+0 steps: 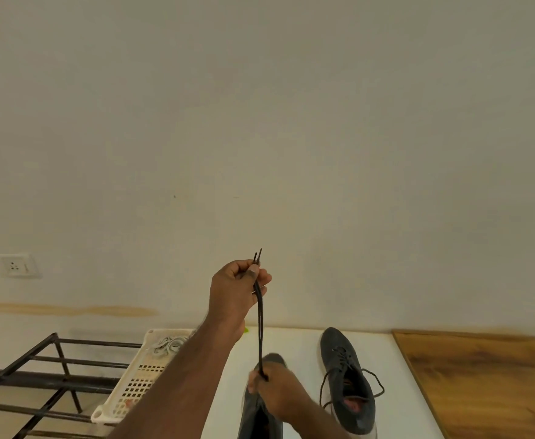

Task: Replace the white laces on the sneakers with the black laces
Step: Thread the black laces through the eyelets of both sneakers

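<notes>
The black lace (259,318) runs doubled and taut above the near sneaker (259,416). The left hand (237,293) pinches both tips high up; the right hand (275,391) grasps the strands at the sneaker's eyelets. Pulling unevenly could likely leave one end short, or drag the lace out of an eyelet. Right of this sneaker lies the laced sneaker (348,384) on the table (297,340); left of it, white laces (169,343) in a basket (133,388).

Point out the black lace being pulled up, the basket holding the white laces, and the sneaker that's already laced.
black lace (259,324): head view, on the taut double strand between the hands.
basket (139,380): head view, on its perforated floor.
laced sneaker (334,343): head view, on its grey toe.
</notes>
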